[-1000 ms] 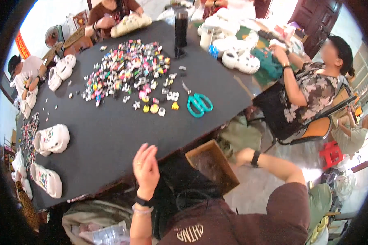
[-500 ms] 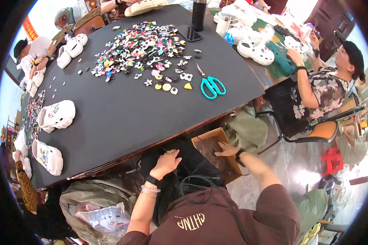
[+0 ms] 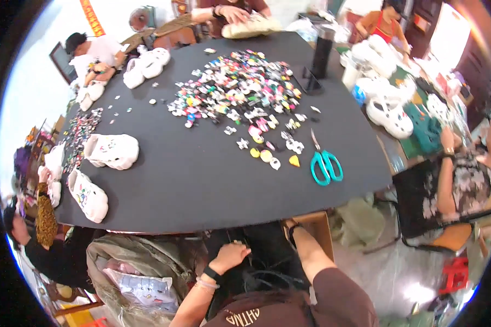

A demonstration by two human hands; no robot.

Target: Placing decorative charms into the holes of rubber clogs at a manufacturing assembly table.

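My left hand [image 3: 232, 256] rests over my dark-clad lap below the near table edge, its fingers loosely extended and nothing visible in it. My right hand [image 3: 291, 225] reaches beside the cardboard box [image 3: 322, 231]; the table edge hides its fingers. On the black tabletop [image 3: 202, 185] lies a heap of small colourful shoe charms [image 3: 234, 90]. Teal-handled scissors [image 3: 326, 166] lie to its right, points away from me. Two white clogs stand at the left: the farther clog [image 3: 112, 151] and the nearer clog [image 3: 90, 196] both carry charms.
A black tumbler [image 3: 323, 53] and a phone [image 3: 311, 82] stand near the right edge. More white clogs [image 3: 390, 117] crowd the side table. Another pair of clogs [image 3: 147, 66] is at far left. Co-workers sit around. A bag of clogs [image 3: 147, 289] is at my left.
My view has tilted up and turned, so the table sits lower and farther right. My right hand has moved from over the open box to beneath the table edge.
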